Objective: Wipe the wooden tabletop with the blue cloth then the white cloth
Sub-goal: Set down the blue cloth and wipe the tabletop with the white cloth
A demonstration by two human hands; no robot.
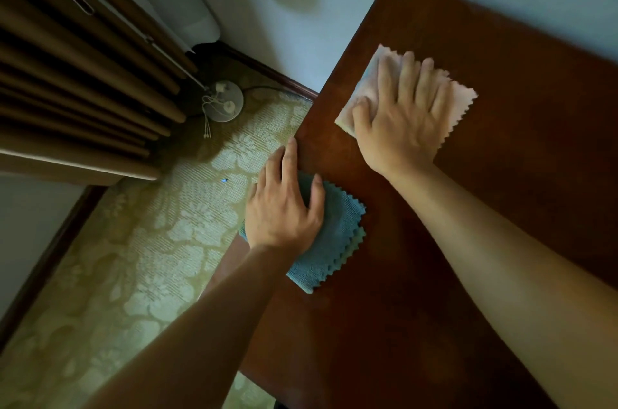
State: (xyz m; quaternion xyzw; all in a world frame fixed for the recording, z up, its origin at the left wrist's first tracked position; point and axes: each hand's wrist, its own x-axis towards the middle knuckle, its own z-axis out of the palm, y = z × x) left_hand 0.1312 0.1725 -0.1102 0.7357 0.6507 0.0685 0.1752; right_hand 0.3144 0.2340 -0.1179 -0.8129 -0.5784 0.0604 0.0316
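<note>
The left hand [284,208] lies flat, fingers spread, on the folded blue zigzag-edged cloth [329,241] at the left edge of the dark reddish-brown wooden tabletop [501,191] — fingertips reaching that edge. Farther along, the right hand [404,114] presses flat on the white zigzag-edged cloth [458,104], fingers straight.

Two bare arms and two hands of one person

Both forearms are uncovered as far as the lower edge of the picture; any sleeve lies outside the view. The left hand [284,211] and the right hand [406,114] are bare too, with short and plain fingernails. The forearms are slim and smooth. The knuckles and the tendons stand out a little on the back of each hand. The rest of the person's body is outside the picture.
</note>
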